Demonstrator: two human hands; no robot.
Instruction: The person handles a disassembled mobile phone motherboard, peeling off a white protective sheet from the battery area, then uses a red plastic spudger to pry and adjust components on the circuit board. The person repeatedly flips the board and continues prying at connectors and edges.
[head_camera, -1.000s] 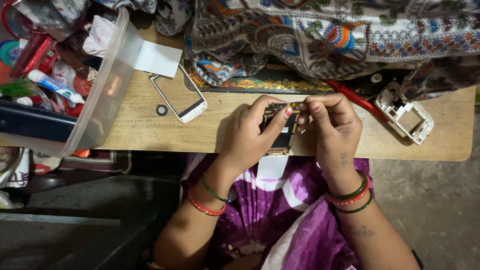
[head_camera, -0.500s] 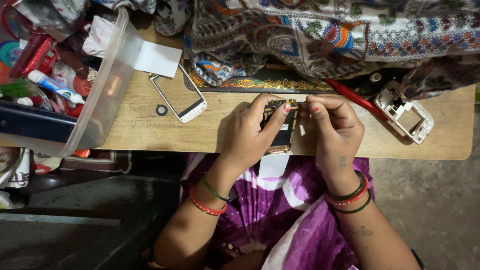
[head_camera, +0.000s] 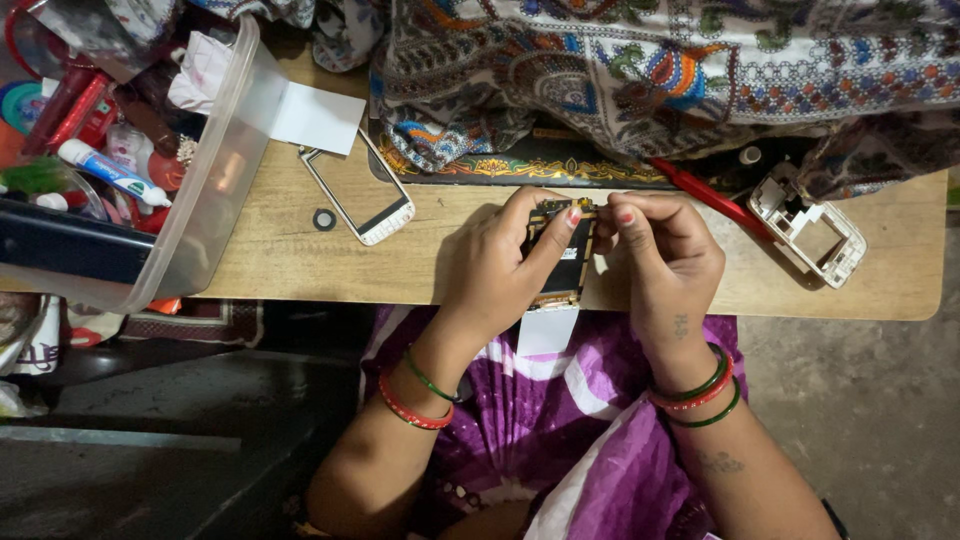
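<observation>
— What do the hands hold?

— The left hand (head_camera: 500, 265) grips an opened phone (head_camera: 560, 255) with its circuit board bared, thumb on the top edge, just above the near edge of the wooden tabletop (head_camera: 400, 270). The right hand (head_camera: 665, 260) pinches thumb and forefinger together at the phone's upper corner; what sits between them is too small to tell.

— What lies around?

— A white phone frame (head_camera: 362, 195) and a small black ring (head_camera: 324, 219) lie to the left, beside a clear plastic tub (head_camera: 225, 165) of odds and ends. To the right lie a red tool (head_camera: 705, 190) and a white phone casing (head_camera: 810, 228). Patterned cloth (head_camera: 650, 70) covers the far side.
</observation>
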